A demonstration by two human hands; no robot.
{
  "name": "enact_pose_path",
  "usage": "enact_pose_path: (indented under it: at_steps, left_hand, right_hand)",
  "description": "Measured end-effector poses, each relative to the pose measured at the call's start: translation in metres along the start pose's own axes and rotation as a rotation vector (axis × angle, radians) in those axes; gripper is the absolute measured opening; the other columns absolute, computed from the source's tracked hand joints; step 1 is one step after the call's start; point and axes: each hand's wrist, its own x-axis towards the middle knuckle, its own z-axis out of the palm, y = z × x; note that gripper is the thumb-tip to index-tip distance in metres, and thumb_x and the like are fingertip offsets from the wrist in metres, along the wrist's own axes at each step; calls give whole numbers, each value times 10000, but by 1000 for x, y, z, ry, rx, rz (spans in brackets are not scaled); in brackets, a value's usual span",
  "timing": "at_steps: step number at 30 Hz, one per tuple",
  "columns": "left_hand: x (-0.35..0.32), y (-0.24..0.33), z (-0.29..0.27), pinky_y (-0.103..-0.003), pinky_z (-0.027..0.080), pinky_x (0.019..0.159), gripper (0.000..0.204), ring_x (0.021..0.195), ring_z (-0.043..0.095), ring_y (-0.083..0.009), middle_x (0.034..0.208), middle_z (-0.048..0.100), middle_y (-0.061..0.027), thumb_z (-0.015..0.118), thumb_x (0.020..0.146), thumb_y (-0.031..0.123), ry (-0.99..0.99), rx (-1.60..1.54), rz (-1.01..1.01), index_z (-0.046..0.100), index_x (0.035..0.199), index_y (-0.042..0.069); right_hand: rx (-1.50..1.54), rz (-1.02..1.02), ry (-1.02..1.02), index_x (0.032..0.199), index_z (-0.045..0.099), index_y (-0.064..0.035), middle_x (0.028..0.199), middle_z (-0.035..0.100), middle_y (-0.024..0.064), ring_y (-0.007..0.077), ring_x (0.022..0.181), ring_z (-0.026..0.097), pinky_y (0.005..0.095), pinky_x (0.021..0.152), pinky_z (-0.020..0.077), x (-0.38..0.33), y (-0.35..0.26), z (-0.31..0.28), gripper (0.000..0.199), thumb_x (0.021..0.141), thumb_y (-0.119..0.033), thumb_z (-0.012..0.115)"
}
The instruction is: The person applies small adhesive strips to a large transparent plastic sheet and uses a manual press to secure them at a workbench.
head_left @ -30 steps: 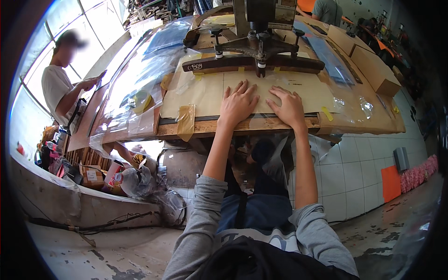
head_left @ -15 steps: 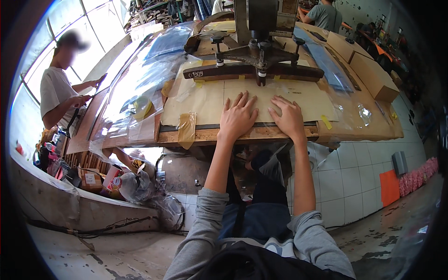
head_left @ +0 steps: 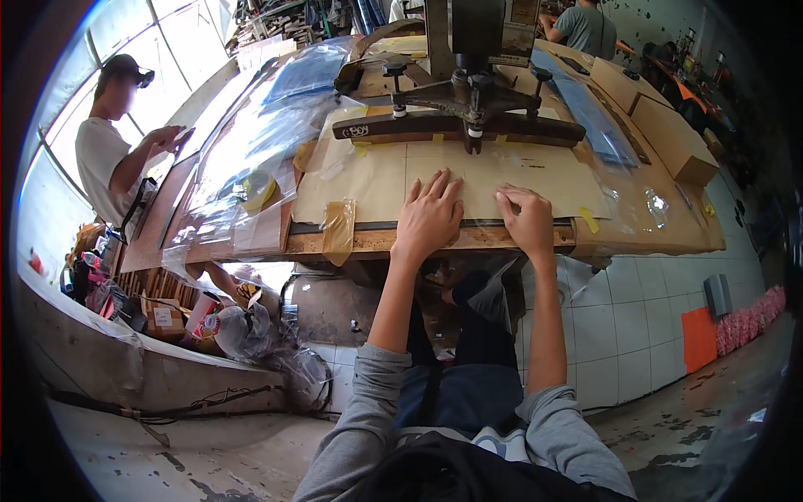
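My left hand (head_left: 428,216) lies on a cream-coloured sheet (head_left: 372,180) with its fingers stretched out. To its right, my right hand (head_left: 527,219) has its fingers curled in against the thumb over the same sheet; what the fingertips pinch, if anything, is hidden. The sheet lies on the worktable under a dark pressing bar (head_left: 452,130). That bar is carried by a metal press head (head_left: 473,92) just beyond my fingers. A strip of yellowish tape (head_left: 339,233) hangs over the table's front edge, left of my hands.
Clear plastic film (head_left: 238,180) and a tape roll (head_left: 258,191) lie on the left side. Blue plastic sheets (head_left: 590,117) and a cardboard box (head_left: 673,138) are on the right. A person (head_left: 113,151) works at the far left; another person (head_left: 585,32) is at the back right.
My right hand has gone from flat, spread fingers to curled ones. My left hand stays on the sheet with its fingers drawn slightly closer. The person at left has raised their hands.
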Motion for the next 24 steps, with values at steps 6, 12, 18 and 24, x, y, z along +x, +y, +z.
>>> enact_pose_path:
  at_steps: [6,12,18,24]
  left_hand:
    - [-1,0,0,-454,265,1036,388,1240,388,-222,1313,440,-118,392,870,218,9,-15,17,470,1220,70]
    - [1,3,-1,-445,277,1031,381,1233,396,-213,1305,450,-107,390,872,212,-4,-22,21,477,1214,69]
    - [-1,2,-3,-426,290,1027,365,1215,415,-225,1291,463,-110,399,868,207,13,-55,24,488,1191,62]
    - [-1,0,-1,-416,305,1021,348,1205,426,-230,1279,471,-124,408,860,199,24,-63,32,497,1162,50]
  right_hand:
    - [38,45,-15,764,663,10,843,652,165,286,845,629,346,798,470,1,-3,-3,177,789,-145,582]
    - [46,65,-5,759,663,12,841,649,177,286,845,632,351,792,474,1,1,-3,182,790,-147,580]
    - [49,60,-8,754,663,13,830,648,178,283,846,634,349,782,478,1,-2,-3,179,791,-140,577]
    - [60,56,-5,749,662,15,817,648,176,280,842,636,346,777,479,1,-2,-3,176,790,-134,578]
